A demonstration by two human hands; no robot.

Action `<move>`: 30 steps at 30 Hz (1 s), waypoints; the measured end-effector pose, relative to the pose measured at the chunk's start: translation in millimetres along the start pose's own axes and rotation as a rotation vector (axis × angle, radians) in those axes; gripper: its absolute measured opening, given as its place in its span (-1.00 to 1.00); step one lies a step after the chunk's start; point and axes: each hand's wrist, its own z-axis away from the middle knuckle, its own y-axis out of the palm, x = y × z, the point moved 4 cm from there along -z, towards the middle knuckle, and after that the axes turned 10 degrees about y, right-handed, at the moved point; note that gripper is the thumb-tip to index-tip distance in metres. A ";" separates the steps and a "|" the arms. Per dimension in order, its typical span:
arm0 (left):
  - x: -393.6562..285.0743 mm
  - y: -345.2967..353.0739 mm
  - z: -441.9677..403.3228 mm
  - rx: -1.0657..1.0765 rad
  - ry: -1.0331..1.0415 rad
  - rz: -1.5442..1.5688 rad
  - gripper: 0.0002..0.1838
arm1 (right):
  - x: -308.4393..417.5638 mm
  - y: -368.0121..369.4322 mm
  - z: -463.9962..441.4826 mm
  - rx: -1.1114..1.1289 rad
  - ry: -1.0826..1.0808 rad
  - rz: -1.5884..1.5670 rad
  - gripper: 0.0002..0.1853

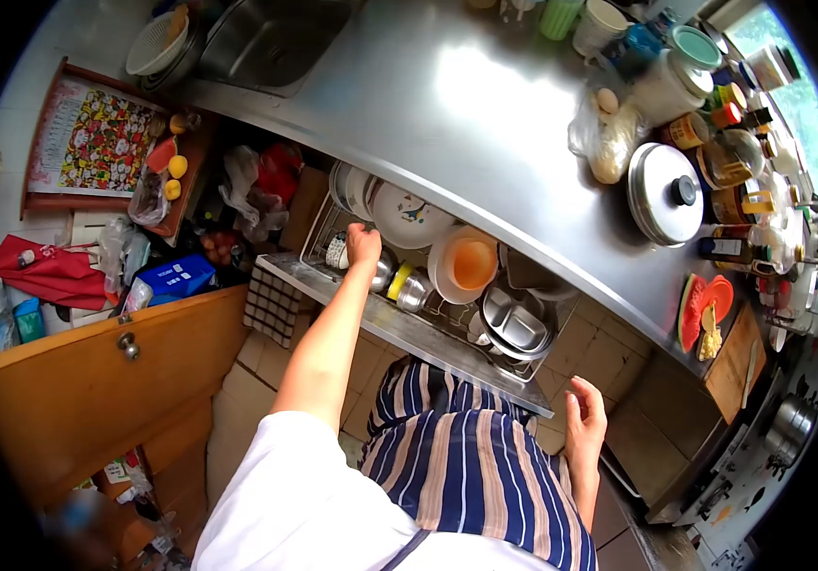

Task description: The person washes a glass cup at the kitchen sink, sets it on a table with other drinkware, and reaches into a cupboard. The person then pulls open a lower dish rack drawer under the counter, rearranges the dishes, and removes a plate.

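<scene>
My left hand point(363, 245) reaches down into a pull-out dish rack point(442, 328) below the counter. Its fingers are curled in and what they grip, if anything, is hidden. Just beside it are a white patterned cup or bowl point(336, 251) and a rounded metal vessel point(385, 269). Behind the hand stand white plates point(409, 217), one with a printed design. Further right in the rack are a metal container with a yellow band point(411, 288), an orange bowl point(474, 263) in a white one, and a divided metal tray point(515, 318). My right hand point(584, 419) hangs by my hip, fingers apart, holding nothing.
Above the rack runs a steel counter point(390, 105) with a sink point(275, 43). A lidded pot point(664, 195), jars and bottles crowd its right side. A cutting board point(737, 378) lies near the stove. At left, a wooden cabinet point(114, 352) carries bags and a blue package point(177, 275).
</scene>
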 end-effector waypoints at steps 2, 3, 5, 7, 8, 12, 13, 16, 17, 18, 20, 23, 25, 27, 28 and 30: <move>-5.5 7.6 -12.0 0.125 -0.060 -0.008 -0.63 | 20.0 13.4 0.9 0.016 0.030 -0.005 -0.75; -7.7 10.8 -15.9 0.141 -0.067 -0.006 -0.63 | 25.5 17.2 1.4 0.009 0.031 0.001 -0.74; -15.4 18.6 -21.6 0.234 -0.037 -0.094 -0.60 | 32.8 23.4 2.2 -0.009 0.044 0.014 -0.74; -26.3 18.9 -16.2 0.141 -0.140 -0.068 -0.58 | 35.9 23.7 5.1 -0.027 0.051 0.062 -0.73; -26.3 15.7 -12.6 0.026 -0.236 -0.048 -0.57 | 37.0 24.5 6.9 -0.029 0.059 0.077 -0.73; 3.6 37.0 -22.5 0.030 -0.061 -0.112 -0.57 | 41.1 30.3 6.9 -0.005 0.092 0.101 -0.74; 17.6 42.7 -28.7 0.032 -0.064 -0.110 -0.57 | 42.2 31.3 6.8 -0.008 0.085 0.099 -0.74; 41.7 61.5 -26.7 0.421 -0.440 0.183 -0.58 | 43.9 34.8 9.2 -0.019 0.094 0.097 -0.74; 42.8 61.7 -26.9 0.435 -0.438 0.181 -0.58 | 43.6 35.2 11.6 -0.024 0.103 0.097 -0.74; 43.5 60.9 -28.4 0.468 -0.431 0.117 -0.57 | 39.8 36.4 14.0 -0.026 0.106 0.095 -0.74; 41.6 59.6 -26.7 0.512 -0.348 -0.007 -0.52 | 35.1 38.8 18.6 -0.028 0.107 0.115 -0.75; 9.5 41.4 -16.6 0.264 -0.034 -0.383 -0.53 | 24.9 42.0 24.6 -0.015 0.117 0.140 -0.74; -1.6 30.5 -9.1 0.302 -0.046 -0.361 -0.58 | 25.7 44.0 25.9 -0.016 0.129 0.131 -0.74; -4.0 27.9 -3.0 0.246 0.045 -0.341 -0.59 | 24.3 44.3 25.8 -0.022 0.117 0.154 -0.74; -9.5 24.0 1.4 0.220 0.101 -0.373 -0.65 | 26.4 43.9 26.0 -0.031 0.118 0.154 -0.74; -18.5 18.3 8.4 0.198 0.147 -0.351 -0.68 | 30.5 46.0 26.0 -0.026 0.125 0.149 -0.74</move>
